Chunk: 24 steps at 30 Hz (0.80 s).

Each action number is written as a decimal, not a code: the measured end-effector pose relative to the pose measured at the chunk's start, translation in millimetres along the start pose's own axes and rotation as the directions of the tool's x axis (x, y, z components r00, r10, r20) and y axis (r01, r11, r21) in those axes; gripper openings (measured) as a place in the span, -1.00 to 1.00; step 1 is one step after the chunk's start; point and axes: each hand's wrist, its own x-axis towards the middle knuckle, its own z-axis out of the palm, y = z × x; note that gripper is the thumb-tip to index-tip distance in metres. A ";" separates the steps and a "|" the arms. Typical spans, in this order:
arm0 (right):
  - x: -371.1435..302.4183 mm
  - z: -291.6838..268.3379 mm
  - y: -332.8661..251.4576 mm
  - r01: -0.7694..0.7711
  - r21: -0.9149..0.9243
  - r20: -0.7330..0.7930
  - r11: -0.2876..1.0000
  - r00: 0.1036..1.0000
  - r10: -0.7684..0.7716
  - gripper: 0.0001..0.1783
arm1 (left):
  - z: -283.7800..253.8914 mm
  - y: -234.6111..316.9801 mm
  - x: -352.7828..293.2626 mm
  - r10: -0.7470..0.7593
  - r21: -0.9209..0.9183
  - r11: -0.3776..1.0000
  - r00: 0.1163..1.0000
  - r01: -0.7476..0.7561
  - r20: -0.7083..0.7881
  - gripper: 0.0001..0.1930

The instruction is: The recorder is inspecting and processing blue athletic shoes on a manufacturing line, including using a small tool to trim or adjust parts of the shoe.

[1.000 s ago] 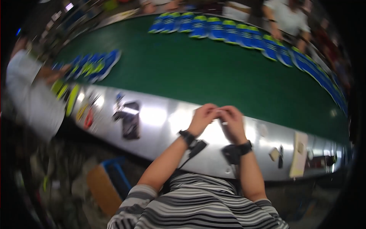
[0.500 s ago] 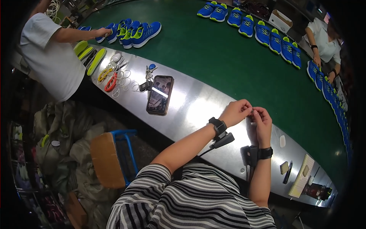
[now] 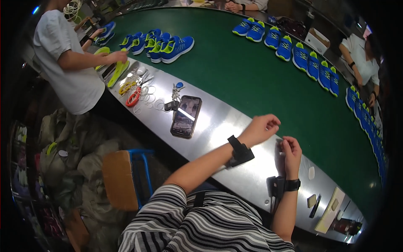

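My left hand (image 3: pixel 262 127) hovers over the inner edge of the shiny metal ledge (image 3: pixel 235 126), fingers curled in, with nothing visible in it. My right hand (image 3: pixel 290 152) is raised a little to its right, fingers bent together; whether it pinches something small I cannot tell. Both wrists carry black bands. A dark phone (image 3: pixel 186 116) lies face up on the ledge to the left of my left hand, next to a bunch of keys (image 3: pixel 175 95).
A green conveyor belt (image 3: pixel 252 75) carries blue and lime shoes (image 3: pixel 172 47) in rows (image 3: pixel 308 59). A person in a white shirt (image 3: pixel 67 63) handles lime insoles (image 3: pixel 117 71) at the left. Rubber bands and scissors (image 3: pixel 136 90) lie nearby. A wooden stool (image 3: pixel 121 178) stands below.
My two hands, joined together earlier, have come apart; the left has moved up and left of the right. The view has swung left, bringing the phone and the person at the left closer.
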 end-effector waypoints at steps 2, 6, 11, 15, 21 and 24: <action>2.1 3.6 1.9 -0.002 -0.003 0.017 1.000 1.000 0.002 -0.83 | -53.4 13.4 19.0 0.126 0.234 0.966 0.991 -0.112 -0.046 -0.77; 1.2 11.6 -8.1 0.006 0.019 0.027 1.000 1.000 -0.006 -0.84 | -184.0 12.3 52.2 0.265 0.732 0.680 0.945 -0.041 -0.193 -0.75; 5.7 13.8 -4.2 -0.037 0.028 -0.001 0.999 0.999 0.037 -0.85 | -354.5 -30.4 82.6 0.223 0.927 0.176 0.903 0.332 -0.366 -0.66; 6.7 16.6 -4.6 -0.032 0.010 -0.008 0.999 0.999 0.032 -0.87 | -434.0 -55.3 80.9 0.065 0.800 0.001 0.798 0.600 -0.599 -0.42; 11.0 21.5 -3.0 -0.061 -0.022 -0.107 0.998 0.993 0.058 -0.88 | -458.1 -72.3 87.7 -0.140 0.829 -0.243 0.828 0.503 -0.544 -0.31; 12.9 32.3 -1.9 -0.022 -0.043 -0.121 0.999 0.993 0.017 -0.89 | -449.8 -64.2 87.6 -0.101 0.828 -0.298 0.847 0.474 -0.521 -0.36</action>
